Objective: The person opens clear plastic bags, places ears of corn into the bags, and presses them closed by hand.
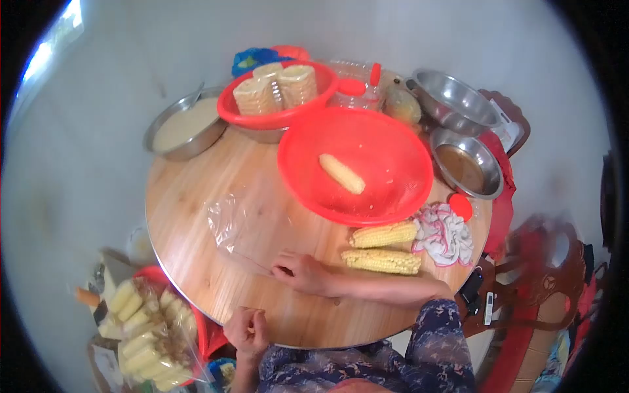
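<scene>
My right hand (300,271) pinches the near edge of a clear plastic bag (246,226) that lies flat on the round wooden table. My left hand (247,329) is curled closed at the table's front edge; whatever its fingers hold, if anything, is hidden. To the right of my right hand lie two ears of corn (382,261), side by side. Beyond them stands a large red basin (393,147) with one ear of corn (342,173) in it.
A red bowl (226,105) of wrapped corn pieces and a steel bowl (154,141) of pale liquid stand behind. Steel bowls (495,177) and a crumpled cloth (445,234) are at right. Bagged corn (147,340) sits low at left, beside a brown chair (544,295) opposite.
</scene>
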Motion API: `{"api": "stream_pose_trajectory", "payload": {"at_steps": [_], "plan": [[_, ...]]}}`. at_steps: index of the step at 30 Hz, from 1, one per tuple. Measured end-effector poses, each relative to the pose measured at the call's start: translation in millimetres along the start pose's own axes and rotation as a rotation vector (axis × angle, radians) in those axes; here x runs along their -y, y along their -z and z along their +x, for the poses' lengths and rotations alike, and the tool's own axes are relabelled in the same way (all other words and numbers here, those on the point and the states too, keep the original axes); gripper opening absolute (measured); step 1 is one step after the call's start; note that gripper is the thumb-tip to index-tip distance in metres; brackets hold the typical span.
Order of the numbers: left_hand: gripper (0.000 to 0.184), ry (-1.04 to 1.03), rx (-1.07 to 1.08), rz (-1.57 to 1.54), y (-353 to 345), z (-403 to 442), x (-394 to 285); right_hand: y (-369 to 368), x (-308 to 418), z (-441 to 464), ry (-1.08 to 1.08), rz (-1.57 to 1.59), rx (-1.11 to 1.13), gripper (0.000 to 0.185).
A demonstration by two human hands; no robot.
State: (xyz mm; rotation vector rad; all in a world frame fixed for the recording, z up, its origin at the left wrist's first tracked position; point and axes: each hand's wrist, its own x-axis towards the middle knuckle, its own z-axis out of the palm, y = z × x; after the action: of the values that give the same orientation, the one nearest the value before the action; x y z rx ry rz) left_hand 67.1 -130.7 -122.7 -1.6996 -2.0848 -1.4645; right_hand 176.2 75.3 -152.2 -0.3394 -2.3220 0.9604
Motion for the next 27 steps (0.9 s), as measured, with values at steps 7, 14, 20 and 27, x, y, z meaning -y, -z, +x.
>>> {"api": "stream_pose_trajectory", "payload": {"at_steps": [7,14,20,27], "plan": [[0.045,0.480,-0.127,-0.614,-28,31,2,-8,58,37,-0.284,0.772,0.044,0.017],[0.048,0.217,-0.380,-0.397,-23,70,1,19,79,71,-0.217,0.849,0.062,0.022],[0.048,0.202,-0.217,-0.578,-33,70,3,25,59,72,-0.182,0.750,0.100,0.028],[0.045,0.302,-0.111,-0.613,-38,66,17,21,40,70,-0.115,0.442,0.221,0.030]]}}
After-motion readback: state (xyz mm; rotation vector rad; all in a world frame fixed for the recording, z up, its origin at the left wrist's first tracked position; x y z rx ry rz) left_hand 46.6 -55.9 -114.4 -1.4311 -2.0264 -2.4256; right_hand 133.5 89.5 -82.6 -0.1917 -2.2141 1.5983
